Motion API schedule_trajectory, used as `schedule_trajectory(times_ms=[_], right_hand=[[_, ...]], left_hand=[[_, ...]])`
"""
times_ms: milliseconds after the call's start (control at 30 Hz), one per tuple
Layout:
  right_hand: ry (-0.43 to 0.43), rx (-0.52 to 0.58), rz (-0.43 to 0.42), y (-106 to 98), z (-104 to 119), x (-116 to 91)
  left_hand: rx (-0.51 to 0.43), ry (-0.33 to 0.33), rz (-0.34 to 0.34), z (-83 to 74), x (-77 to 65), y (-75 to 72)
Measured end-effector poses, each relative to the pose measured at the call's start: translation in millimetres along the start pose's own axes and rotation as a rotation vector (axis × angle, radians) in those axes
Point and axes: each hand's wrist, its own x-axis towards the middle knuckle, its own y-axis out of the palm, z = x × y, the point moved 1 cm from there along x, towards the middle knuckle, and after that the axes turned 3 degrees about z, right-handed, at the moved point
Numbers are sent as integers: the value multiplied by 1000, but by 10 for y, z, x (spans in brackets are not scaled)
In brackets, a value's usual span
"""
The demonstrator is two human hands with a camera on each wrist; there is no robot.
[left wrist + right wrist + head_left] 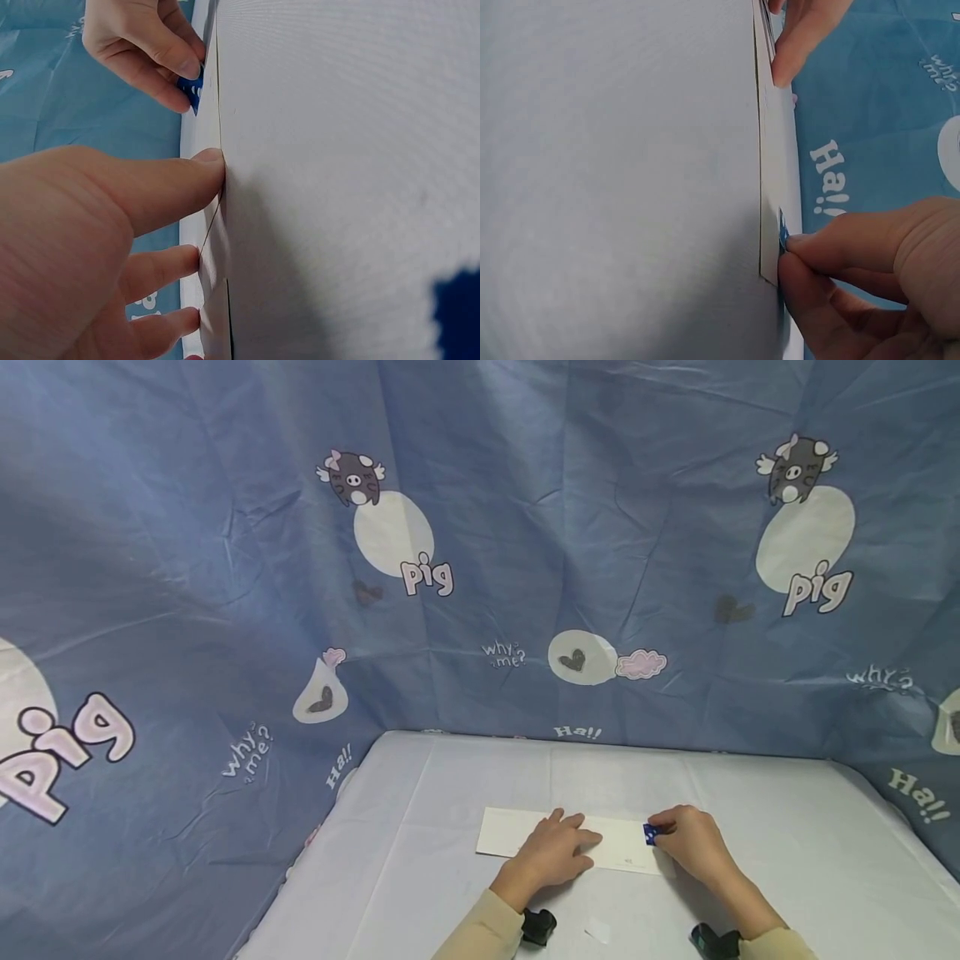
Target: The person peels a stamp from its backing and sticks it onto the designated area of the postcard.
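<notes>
A long cream-white paper strip point(621, 842) lies flat across the table. My left hand point(553, 852) rests on it left of the middle, fingers spread and fingertips pressing the surface. At the strip's right end, my right hand point(696, 845) pinches a small blue piece with white marks point(650, 834) between thumb and fingers. In the right wrist view, that blue piece point(783, 229) stands as a thin edge against the strip point(769, 187). The left thumb lies along the strip's near edge in the left wrist view. Part of the strip is hidden under the left hand.
A small white paper scrap point(597, 931) lies on the white-covered table point(450, 910) nearer to me. Dark bands point(537, 927) sit at both wrists. A blue printed curtain point(480, 568) hangs behind and beside the table.
</notes>
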Motion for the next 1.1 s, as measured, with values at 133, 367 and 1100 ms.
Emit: schedule_trajectory(times_ms=[133,367,1100], right_hand=[[0,-10,-4,6,17,-12],[-21,-72,-35,39,42,-31],[-91,-120,-11,-368,22,-136]], left_hand=[[-3,2,0,-1,-6,-4],[-9,2,6,3,-26,1],[-8,-6,4,17,-1,15]])
